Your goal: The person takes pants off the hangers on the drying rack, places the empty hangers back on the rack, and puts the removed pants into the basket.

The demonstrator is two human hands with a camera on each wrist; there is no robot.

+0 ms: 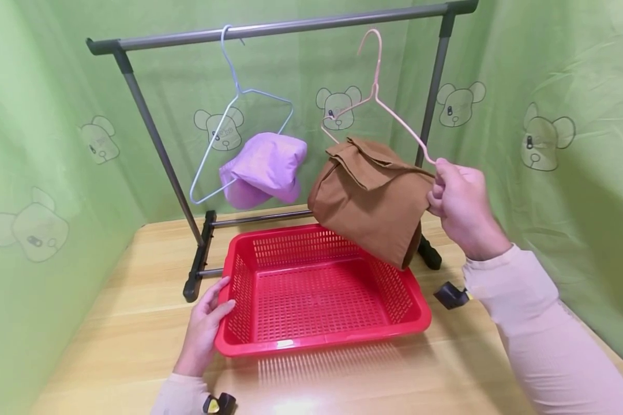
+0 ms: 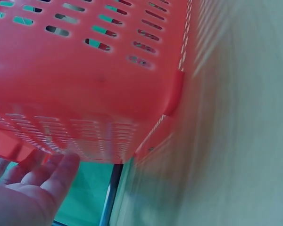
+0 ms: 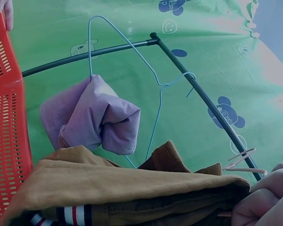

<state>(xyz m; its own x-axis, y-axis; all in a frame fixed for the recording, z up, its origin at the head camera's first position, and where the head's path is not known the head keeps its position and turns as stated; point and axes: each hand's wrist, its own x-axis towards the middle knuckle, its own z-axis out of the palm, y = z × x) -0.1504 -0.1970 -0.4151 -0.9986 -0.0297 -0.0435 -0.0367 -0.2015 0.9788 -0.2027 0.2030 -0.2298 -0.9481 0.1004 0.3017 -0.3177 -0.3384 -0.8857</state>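
In the head view, my right hand (image 1: pixel 462 202) pinches the lower right corner of a pink hanger (image 1: pixel 402 124); brown folded cloth (image 1: pixel 374 202) hangs over that hanger. The hanger's hook is just below the rail, not visibly over it. My left hand (image 1: pixel 202 328) grips the left rim of a red basket (image 1: pixel 322 340). In the left wrist view, the left hand (image 2: pixel 33 188) has its fingers against the basket (image 2: pixel 85 84). In the right wrist view, the right hand (image 3: pixel 269 197) is at the edge of the brown cloth (image 3: pixel 132 183), which shows a striped band inside.
A blue hanger (image 1: pixel 207 147) with purple cloth (image 1: pixel 270 167) hangs on the left of the metal rail (image 1: pixel 301 25). The rack's black feet (image 1: pixel 199 253) stand on the wooden table (image 1: pixel 119 346) behind the basket. Green curtains (image 1: pixel 36 144) surround the table.
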